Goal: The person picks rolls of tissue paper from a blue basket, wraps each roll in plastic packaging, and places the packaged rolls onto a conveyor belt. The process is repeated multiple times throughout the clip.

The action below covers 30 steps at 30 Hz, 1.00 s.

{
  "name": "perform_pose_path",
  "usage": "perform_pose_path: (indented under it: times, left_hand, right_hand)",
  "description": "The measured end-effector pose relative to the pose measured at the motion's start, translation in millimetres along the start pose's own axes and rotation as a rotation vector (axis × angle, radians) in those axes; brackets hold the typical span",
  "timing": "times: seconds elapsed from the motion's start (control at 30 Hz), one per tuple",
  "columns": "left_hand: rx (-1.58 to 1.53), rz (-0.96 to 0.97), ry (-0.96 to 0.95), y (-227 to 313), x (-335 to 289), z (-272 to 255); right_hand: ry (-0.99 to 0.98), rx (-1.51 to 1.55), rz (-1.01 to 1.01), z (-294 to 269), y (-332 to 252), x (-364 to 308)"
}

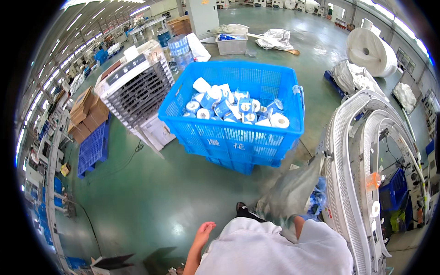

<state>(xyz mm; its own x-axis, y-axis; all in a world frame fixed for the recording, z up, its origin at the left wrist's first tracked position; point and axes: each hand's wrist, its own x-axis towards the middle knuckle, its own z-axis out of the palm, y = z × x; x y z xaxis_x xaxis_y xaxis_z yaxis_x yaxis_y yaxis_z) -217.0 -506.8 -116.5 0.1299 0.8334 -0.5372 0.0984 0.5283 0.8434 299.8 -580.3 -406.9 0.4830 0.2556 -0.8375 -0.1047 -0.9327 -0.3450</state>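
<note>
My left hand [203, 233] hangs at my left side above the green floor. It is empty, its fingers loosely stretched out. Of my right arm [299, 224], only a short stretch shows beside my shirt; the fingers are hidden, so any grip is out of sight. Close to that arm stands a grey, translucent sack [289, 195] with blue-and-white wrapped pieces [317, 198] at its right side. Ahead of me is a large blue plastic basket [229, 126], partly filled with small white paper rolls [279, 121], many in blue-and-white wrapping.
A curved white conveyor [341, 183] runs along my right, with a paper roll [375, 209] on it. Left of the basket stands a slatted air cooler [142, 87]. A blue pallet [93, 151] leans by cardboard boxes [87, 114]. Huge paper reels [369, 51] stand far right.
</note>
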Motion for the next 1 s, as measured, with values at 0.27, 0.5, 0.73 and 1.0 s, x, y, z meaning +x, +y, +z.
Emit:
perform_pose_path:
  times: [0.27,0.5,0.73,1.0]
  left_hand:
    - [0.184,0.123,-0.055,103.8,151.9,-62.6]
    - [0.017,0.148,-0.459,215.3,274.7,-42.3]
    - [0.036,0.224,-0.633,342.2,355.0,-58.2]
    - [-0.007,0.146,-0.456,377.3,403.4,-100.5]
  right_hand:
    - [-0.878,-0.984,0.017,-106.5,-223.6,-154.3]
    - [-0.773,-0.052,-0.869,-3.7,-569.3,-299.2]
    - [0.181,0.109,-0.751,151.3,-741.7,50.8]
    - [-0.033,0.221,-0.97,234.8,-755.0,77.1]
